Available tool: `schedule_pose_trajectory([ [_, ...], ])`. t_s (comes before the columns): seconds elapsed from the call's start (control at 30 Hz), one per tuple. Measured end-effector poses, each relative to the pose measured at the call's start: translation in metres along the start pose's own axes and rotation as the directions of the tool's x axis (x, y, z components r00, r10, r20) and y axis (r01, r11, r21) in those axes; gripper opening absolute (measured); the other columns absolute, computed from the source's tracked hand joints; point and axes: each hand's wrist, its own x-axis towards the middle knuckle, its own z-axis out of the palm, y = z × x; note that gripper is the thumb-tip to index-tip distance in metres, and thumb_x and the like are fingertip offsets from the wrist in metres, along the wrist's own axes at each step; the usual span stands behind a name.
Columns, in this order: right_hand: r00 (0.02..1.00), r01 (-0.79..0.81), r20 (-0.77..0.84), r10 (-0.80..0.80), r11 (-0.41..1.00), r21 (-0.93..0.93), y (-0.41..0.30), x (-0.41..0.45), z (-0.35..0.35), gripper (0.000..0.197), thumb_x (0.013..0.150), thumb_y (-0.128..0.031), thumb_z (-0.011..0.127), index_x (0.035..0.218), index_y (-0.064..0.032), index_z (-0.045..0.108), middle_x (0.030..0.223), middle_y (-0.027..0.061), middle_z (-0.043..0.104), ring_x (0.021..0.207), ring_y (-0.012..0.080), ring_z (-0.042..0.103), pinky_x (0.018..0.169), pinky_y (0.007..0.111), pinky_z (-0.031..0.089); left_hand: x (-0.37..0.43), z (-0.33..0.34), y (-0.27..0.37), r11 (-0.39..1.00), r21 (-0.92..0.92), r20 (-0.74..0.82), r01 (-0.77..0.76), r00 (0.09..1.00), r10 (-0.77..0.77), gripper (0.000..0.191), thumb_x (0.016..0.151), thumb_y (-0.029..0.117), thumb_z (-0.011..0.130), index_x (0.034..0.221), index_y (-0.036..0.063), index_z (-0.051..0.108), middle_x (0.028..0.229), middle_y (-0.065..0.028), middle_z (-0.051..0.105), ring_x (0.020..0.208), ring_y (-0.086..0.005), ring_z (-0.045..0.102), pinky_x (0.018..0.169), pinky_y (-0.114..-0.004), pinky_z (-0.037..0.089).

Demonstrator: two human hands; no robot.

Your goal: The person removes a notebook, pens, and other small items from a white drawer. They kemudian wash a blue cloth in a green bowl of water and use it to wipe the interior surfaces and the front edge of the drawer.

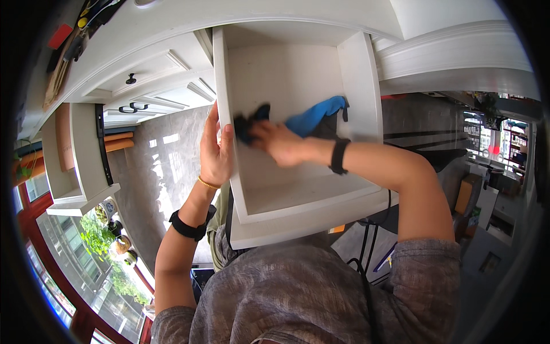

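Observation:
Before me a white wooden drawer (283,81) is pulled out from a white cabinet. My left hand (217,150) holds its left side wall, thumb at the rim and fingers outside. Inside the drawer, my right hand (277,142) reaches to the left wall, fingers on a dark, soft-looking item (245,124). Motion blur hides that item's exact shape and the fingertips. A blue and dark grey cloth item (318,115) lies on the drawer bottom just beyond my right wrist. Whether the two pieces are joined cannot be told.
Another pulled-out drawer (88,155) juts out at the left. Cabinet doors (150,90) with black handles are beyond it. Potted plants (96,234) stand by a red-framed window. Several tools and a red object (60,36) lie on the top at upper left. A black cable (363,275) hangs over my shirt.

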Motion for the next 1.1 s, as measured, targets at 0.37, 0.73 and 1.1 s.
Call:
schedule_pose_trajectory([
  [0.37,0.991,-0.024,-0.082,0.103,0.756,0.654,0.022,0.022,-0.079,0.031,0.066,-0.004,0.057,0.097,-0.0023,0.062,0.097,0.0137,0.062,0.090,0.0253,0.058,0.080,0.033,0.046,-0.002,-0.007,-0.001,0.977,0.208,-0.006,-0.041,0.999,0.043,0.049,0.089,0.012,0.047,0.134,-0.0001,0.031,0.129,-0.0194,0.044,0.121,-0.0292,0.042,0.100,-0.036,0.031],
  [0.73,0.903,-0.389,-0.368,0.220,0.780,-0.489,0.118,0.051,-0.044,0.044,0.081,-0.012,0.045,0.123,0.0010,0.046,0.136,0.0204,0.032,0.119,0.0433,0.032,0.091,0.055,0.030,-0.004,-0.003,0.012,0.982,0.185,-0.037,0.023,0.999,-0.017,0.049,0.085,0.006,0.051,0.132,0.0003,0.036,0.127,-0.0182,0.047,0.119,-0.0276,0.045,0.099,-0.032,0.034],
  [1.1,0.689,-0.636,-0.088,0.720,0.542,-0.550,0.107,-0.041,-0.025,0.040,0.073,-0.015,0.060,0.109,0.0016,0.049,0.114,0.0244,0.044,0.102,0.0386,0.046,0.082,0.042,0.045,-0.005,-0.004,0.008,0.971,0.232,-0.092,-0.052,0.993,0.075,0.048,0.082,0.005,0.056,0.128,0.0000,0.041,0.121,-0.0192,0.052,0.114,-0.0290,0.051,0.095,-0.033,0.039],
])
